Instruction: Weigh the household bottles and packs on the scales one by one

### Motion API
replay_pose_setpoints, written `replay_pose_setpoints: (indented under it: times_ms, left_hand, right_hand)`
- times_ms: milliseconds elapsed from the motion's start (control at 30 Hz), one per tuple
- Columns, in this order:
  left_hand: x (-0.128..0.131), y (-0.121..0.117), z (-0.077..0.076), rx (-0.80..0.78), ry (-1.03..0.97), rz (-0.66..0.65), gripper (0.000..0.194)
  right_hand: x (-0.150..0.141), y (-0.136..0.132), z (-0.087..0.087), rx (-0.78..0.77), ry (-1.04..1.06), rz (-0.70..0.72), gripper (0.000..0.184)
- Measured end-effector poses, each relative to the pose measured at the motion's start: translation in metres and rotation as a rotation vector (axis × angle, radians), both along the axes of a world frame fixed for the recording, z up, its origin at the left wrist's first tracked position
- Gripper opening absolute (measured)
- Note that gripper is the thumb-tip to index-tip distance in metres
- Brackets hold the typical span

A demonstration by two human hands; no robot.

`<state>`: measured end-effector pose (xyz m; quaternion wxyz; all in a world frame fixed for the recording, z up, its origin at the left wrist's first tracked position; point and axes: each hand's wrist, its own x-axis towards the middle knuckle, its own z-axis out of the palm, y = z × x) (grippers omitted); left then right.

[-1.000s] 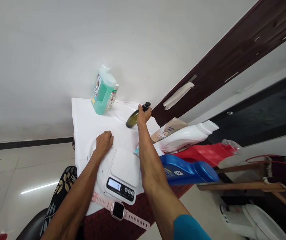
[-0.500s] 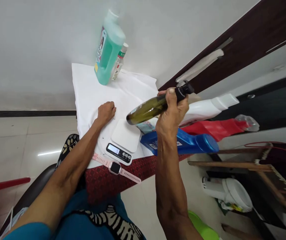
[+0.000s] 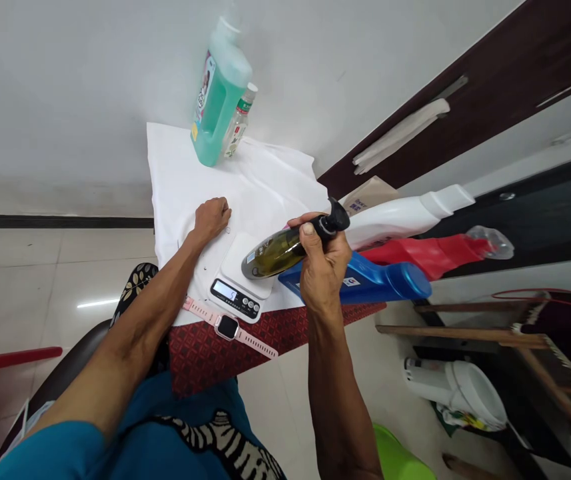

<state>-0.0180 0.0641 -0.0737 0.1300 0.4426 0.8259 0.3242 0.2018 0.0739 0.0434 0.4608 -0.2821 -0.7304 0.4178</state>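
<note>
My right hand [image 3: 326, 257] is wrapped round the neck of a dark green pump bottle [image 3: 280, 252] with a black pump head. The bottle tilts, its base low over the white plate of a digital kitchen scale [image 3: 238, 285]; I cannot tell whether it touches. On the scale's lit display a 5 can be made out. My left hand [image 3: 212, 219] rests on the white cloth [image 3: 175, 167] left of the scale, its fingers curled in, with nothing seen in them. A smartwatch with a pink strap [image 3: 228, 327] lies along the near table edge, just below the scale.
At the back stand a green detergent jug [image 3: 220, 93] and a small clear bottle [image 3: 238, 127]. To the right are a blue bottle [image 3: 385, 280], a red bottle [image 3: 430, 255] and a white bottle [image 3: 410, 215], with a beige box [image 3: 368, 195] behind. A wooden frame [image 3: 465, 333] stands beyond.
My right hand has brought the pump bottle left and down, closer to the scale's plate. The beige box behind shows more now. My left hand has stayed in place on the cloth.
</note>
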Motion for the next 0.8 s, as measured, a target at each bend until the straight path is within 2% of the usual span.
replay_pose_setpoints:
  times_ms: [100, 267, 500, 667, 800]
  left_hand:
    - [0.0, 0.001, 0.0, 0.001, -0.009, 0.001, 0.017]
    - [0.0, 0.002, -0.001, 0.0, -0.025, -0.002, 0.018]
    - [0.001, 0.001, 0.0, -0.019, -0.034, -0.017, 0.02]
    - [0.001, 0.002, 0.001, -0.028, -0.032, -0.011, 0.02]
    - [0.001, 0.0, 0.003, -0.029, -0.037, -0.007, 0.02]
  right_hand:
    - [0.005, -0.003, 0.003, 0.007, -0.062, 0.032, 0.039]
    - [0.02, -0.006, 0.004, 0.008, -0.079, 0.058, 0.061]
    - [0.042, -0.01, -0.002, 0.032, -0.081, -0.008, 0.065]
    - [0.025, -0.014, -0.009, -0.001, -0.076, 0.017, 0.059]
    - [0.001, -0.013, -0.012, -0.038, -0.039, -0.04, 0.043]
